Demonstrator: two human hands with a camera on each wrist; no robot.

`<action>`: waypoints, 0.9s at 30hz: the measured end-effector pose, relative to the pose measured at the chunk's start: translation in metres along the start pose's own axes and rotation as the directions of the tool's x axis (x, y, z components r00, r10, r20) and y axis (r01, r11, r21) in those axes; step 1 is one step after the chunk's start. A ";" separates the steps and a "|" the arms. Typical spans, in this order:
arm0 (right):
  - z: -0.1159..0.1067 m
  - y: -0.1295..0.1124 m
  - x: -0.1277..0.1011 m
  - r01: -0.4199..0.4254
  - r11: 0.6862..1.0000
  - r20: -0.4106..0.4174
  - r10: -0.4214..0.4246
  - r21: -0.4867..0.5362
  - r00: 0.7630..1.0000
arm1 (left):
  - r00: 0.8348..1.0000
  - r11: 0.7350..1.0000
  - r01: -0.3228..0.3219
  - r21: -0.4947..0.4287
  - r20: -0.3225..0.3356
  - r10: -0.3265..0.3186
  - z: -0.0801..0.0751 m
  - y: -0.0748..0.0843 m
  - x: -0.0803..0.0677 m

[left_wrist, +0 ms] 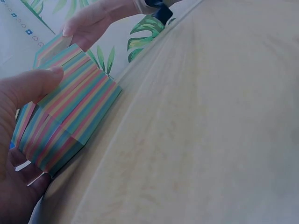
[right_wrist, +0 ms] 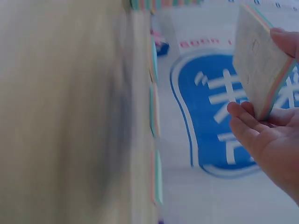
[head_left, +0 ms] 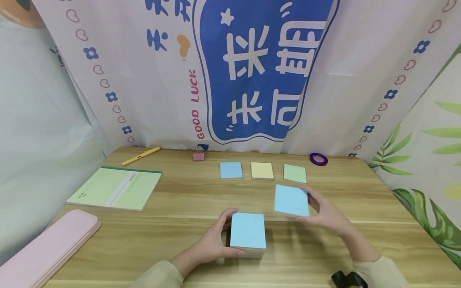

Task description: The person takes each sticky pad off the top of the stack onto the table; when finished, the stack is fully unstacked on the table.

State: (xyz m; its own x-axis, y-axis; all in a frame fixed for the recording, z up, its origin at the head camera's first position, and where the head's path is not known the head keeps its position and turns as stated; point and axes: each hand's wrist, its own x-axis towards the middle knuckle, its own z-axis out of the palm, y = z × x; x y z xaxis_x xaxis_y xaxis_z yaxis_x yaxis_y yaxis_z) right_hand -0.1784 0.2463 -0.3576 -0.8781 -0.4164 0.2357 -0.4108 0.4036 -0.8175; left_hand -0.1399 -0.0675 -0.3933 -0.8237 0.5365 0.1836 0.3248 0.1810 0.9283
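A thick pad of sticky notes [head_left: 247, 234] with a blue top sheet and rainbow-striped sides [left_wrist: 65, 116] sits on the wooden table [head_left: 173, 208] near the front. My left hand [head_left: 216, 240] grips it from the left, thumb and fingers around its sides [left_wrist: 28, 88]. My right hand [head_left: 324, 212] holds a thinner blue-topped slab of notes [head_left: 291, 200] just above the table, right of the pad; its pale underside [right_wrist: 257, 60] shows in the right wrist view. Three small note stacks lie in a row behind: blue [head_left: 231, 170], yellow [head_left: 262, 171], green [head_left: 295, 173].
A green notebook [head_left: 117, 188] lies at the left, a pink case [head_left: 47, 248] at the front left corner. A yellow pen [head_left: 141, 155], a pink binder clip [head_left: 198, 156] and a purple tape roll [head_left: 318, 159] sit along the back edge by the printed backdrop [head_left: 259, 68].
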 end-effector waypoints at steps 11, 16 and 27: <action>-0.068 0.026 0.007 -0.122 0.992 -0.117 0.119 -0.019 0.986 | 1.000 1.000 0.001 0.001 -0.002 -0.001 0.001 -0.002 0.000; -0.088 0.040 0.010 -0.192 0.981 -0.142 0.190 0.002 0.971 | 1.000 1.000 0.007 0.001 -0.002 -0.007 0.000 -0.002 -0.001; -0.105 0.083 0.020 -0.357 0.925 -0.171 0.334 -0.131 0.927 | 1.000 1.000 0.014 0.006 0.006 -0.014 -0.001 -0.001 -0.002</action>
State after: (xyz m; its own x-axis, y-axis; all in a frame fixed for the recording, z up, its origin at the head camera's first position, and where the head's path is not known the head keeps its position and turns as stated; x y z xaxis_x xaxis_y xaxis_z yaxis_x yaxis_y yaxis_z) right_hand -0.2564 0.3574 -0.3656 -0.9931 -0.1115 0.0354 -0.0981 0.6286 -0.7715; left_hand -0.1386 -0.0696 -0.3948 -0.8252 0.5391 0.1685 0.3158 0.1931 0.9290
